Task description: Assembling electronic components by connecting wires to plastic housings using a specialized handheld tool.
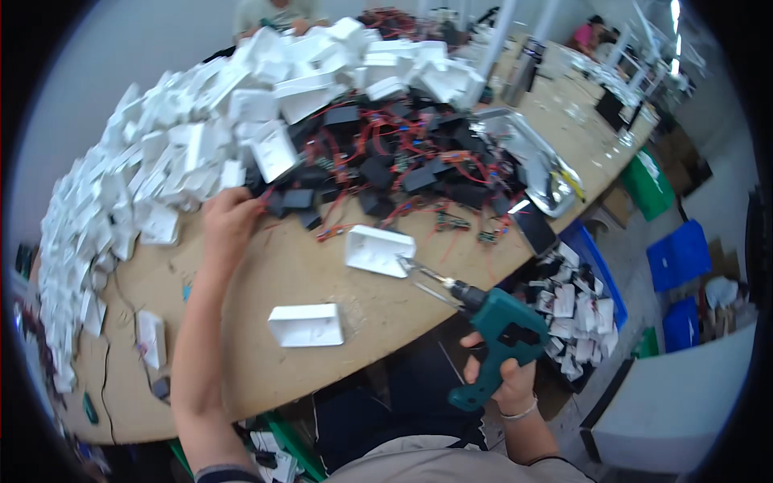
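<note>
Room separates two front white trays; black modules block beyond.

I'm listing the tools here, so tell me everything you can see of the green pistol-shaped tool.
The pistol-shaped tool has a dark green, plastic-looking body with a dark side inset, a black collar and slim metallic rods. The right hand grips its handle near the edge of the table; its nose points up and left. The tip overlaps an open white box; whether they touch is unclear.
</note>
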A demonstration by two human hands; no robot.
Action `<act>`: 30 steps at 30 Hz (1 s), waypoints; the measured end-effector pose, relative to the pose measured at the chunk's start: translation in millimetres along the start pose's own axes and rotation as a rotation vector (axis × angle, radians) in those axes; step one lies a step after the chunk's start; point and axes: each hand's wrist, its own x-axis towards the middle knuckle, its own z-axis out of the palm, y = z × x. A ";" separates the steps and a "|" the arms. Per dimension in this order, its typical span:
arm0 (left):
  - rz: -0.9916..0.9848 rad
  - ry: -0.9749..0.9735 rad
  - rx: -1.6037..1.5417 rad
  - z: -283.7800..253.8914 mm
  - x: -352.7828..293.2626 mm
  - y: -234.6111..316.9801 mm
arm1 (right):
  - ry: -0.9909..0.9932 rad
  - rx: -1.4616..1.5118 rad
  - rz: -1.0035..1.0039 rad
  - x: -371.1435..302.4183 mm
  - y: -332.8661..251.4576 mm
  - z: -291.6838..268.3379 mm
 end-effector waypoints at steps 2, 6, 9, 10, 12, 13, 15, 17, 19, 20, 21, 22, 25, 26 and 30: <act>-0.232 0.132 -0.311 -7.4 4.5 4.7 | 0.010 -0.004 -0.018 3.3 -1.6 1.7; -0.432 0.469 -0.596 -20.2 18.4 -9.1 | -0.022 -0.012 -0.025 4.3 -3.9 5.2; -0.484 0.637 -0.680 -43.1 27.6 -5.9 | -0.028 -0.015 -0.022 1.2 -2.5 6.2; -0.486 0.635 -0.678 -51.7 26.5 -7.8 | -0.043 -0.010 -0.016 0.4 -1.8 5.7; -0.442 0.721 -0.727 -72.5 17.4 -12.7 | -0.035 -0.010 -0.001 -1.1 -2.0 8.2; -0.461 0.719 -0.705 -83.1 13.1 -9.7 | -0.031 -0.014 0.013 0.1 -1.9 9.8; -0.378 0.869 -0.677 -101.6 7.9 2.5 | 0.023 -0.041 0.028 1.5 -2.5 14.1; -0.389 0.859 -0.644 -120.6 9.4 21.5 | 0.104 -0.178 0.025 -5.2 -4.5 16.6; -0.404 0.663 -0.642 -136.4 -1.5 40.8 | 0.153 -0.181 0.001 -9.5 0.9 18.1; -0.396 0.471 -0.644 -137.3 -8.3 49.5 | 0.137 -0.191 -0.017 -8.8 1.5 15.8; -0.391 0.281 -0.657 -139.1 -16.8 58.8 | 0.065 -0.108 -0.030 -10.0 6.6 5.7; -0.436 0.132 -0.654 -138.3 -26.8 67.2 | 0.020 -0.050 -0.038 -7.9 7.9 9.1; -0.445 -0.163 -0.643 -125.0 -62.6 90.3 | -0.103 0.070 0.008 -2.1 17.8 15.0; -0.476 -0.170 -0.718 -119.9 -69.7 99.1 | -0.162 0.119 0.020 -0.7 22.1 16.5; -0.668 -0.211 -0.913 -114.9 -78.3 132.4 | -0.190 0.302 0.128 3.5 37.8 39.0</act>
